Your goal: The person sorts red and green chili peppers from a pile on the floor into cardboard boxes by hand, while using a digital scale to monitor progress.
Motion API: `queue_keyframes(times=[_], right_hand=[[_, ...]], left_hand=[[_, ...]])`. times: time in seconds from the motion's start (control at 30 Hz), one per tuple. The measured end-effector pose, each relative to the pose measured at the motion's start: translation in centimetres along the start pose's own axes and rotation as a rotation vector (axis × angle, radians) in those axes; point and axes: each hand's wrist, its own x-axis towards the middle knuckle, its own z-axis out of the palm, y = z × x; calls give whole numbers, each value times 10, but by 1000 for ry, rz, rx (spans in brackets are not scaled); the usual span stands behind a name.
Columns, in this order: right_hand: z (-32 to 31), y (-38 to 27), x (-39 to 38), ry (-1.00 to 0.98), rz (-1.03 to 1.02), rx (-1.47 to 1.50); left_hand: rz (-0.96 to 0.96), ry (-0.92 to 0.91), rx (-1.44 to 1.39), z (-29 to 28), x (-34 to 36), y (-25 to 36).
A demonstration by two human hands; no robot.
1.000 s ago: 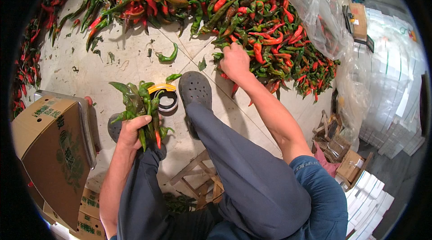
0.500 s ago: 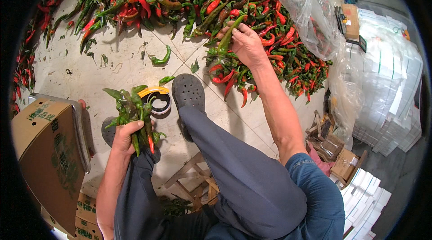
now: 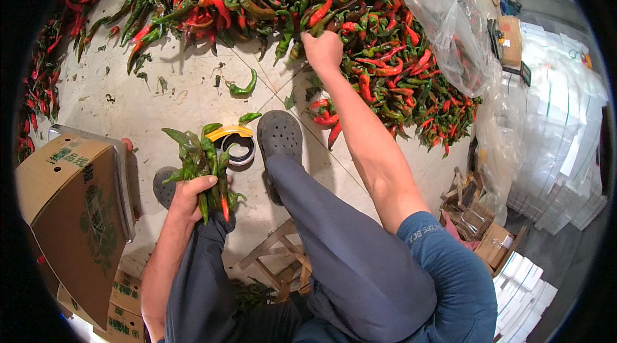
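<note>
A bunch of chili peppers, mostly green with one red tip, sticks up out of my left hand. My left fingers are wrapped round it above my left knee. At the near edge of the big heap of red and green chili peppers, my right hand is closed, knuckles up. A dark green pepper shows beside its fingers, which are largely hidden. One loose green pepper lies on the floor left of that hand, and a smaller green one lies closer to me.
A roll of tape with a yellow part lies by my dark clog. An open cardboard box stands at the left. Clear plastic sheeting covers the heap's right side. A wooden frame lies below my legs.
My right hand has come down and left onto the heap's edge; the long green pepper it held up no longer shows in it. My left hand still holds the bunch. The view has shifted slightly.
</note>
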Motion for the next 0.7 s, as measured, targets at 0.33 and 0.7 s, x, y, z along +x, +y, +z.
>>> queue_keyframes(times=[0.33, 0.7], right_hand=[[-55, 52, -24, -728, 333, 1408], [-22, 27, -26, -426, 32, 867]], left_hand=[[-2, 27, -65, -20, -3, -7], [3, 9, -68, -15, -1, -4]])
